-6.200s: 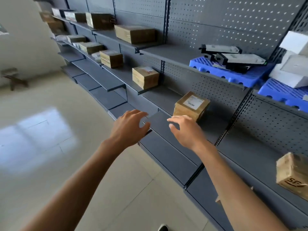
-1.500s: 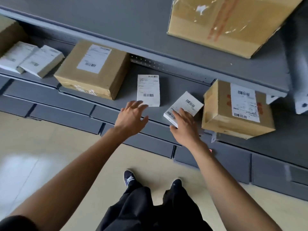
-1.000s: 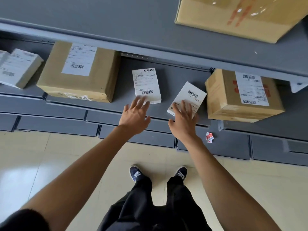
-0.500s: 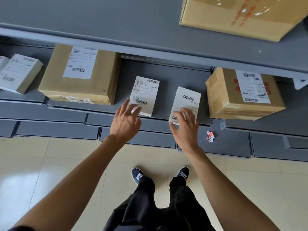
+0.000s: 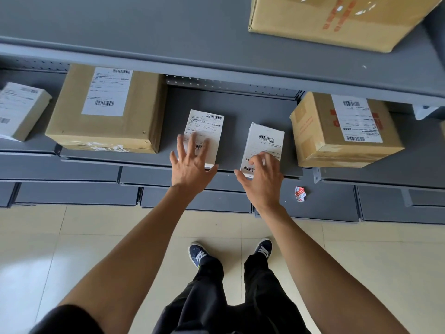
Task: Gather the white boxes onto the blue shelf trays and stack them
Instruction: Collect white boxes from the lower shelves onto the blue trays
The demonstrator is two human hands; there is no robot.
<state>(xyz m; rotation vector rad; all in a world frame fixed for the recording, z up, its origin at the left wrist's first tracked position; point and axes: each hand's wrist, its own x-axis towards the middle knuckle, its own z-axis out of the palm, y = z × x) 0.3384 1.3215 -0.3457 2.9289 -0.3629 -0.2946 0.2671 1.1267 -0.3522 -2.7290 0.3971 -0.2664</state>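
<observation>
Hands meet cardboard: our left hand [image 5: 191, 166] spreads flat fingers on one labelled white box [image 5: 206, 131]; our right hand [image 5: 262, 180] curls around another rectangular white carton [image 5: 265, 141] beside it.

We see a long grey metal shelf [image 5: 252, 104]. On it lie two small white boxes with labels [image 5: 207, 126] [image 5: 265, 138]. Left of them sits a big brown cardboard box [image 5: 106, 112]. Right of them sits another brown cardboard box [image 5: 342, 131].

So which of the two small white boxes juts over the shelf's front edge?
The right-hand white box, under the right hand: its near end overhangs the shelf edge. The left white box barely does.
</observation>
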